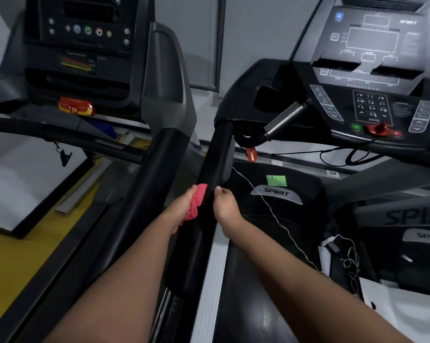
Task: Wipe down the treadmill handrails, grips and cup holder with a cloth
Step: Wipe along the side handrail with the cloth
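One cloth (198, 202), clutched in left hand (180, 210), touches handrail (216, 162); right hand (225, 206) grips opposite side.

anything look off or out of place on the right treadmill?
Yes. A thin white cable trails loose across the motor cover, and a tangle of cords with a black adapter lies beside the belt at the right. Cloth and handrail look normal.

Illumination is dim, cool and diffuse, with no hard shadows. A bright highlight runs along the chrome grip (284, 118) right of centre. Blur softens the left console (82, 33) and right console (372, 45) at the top. Wide-angle distortion bends straight lines toward the edges.
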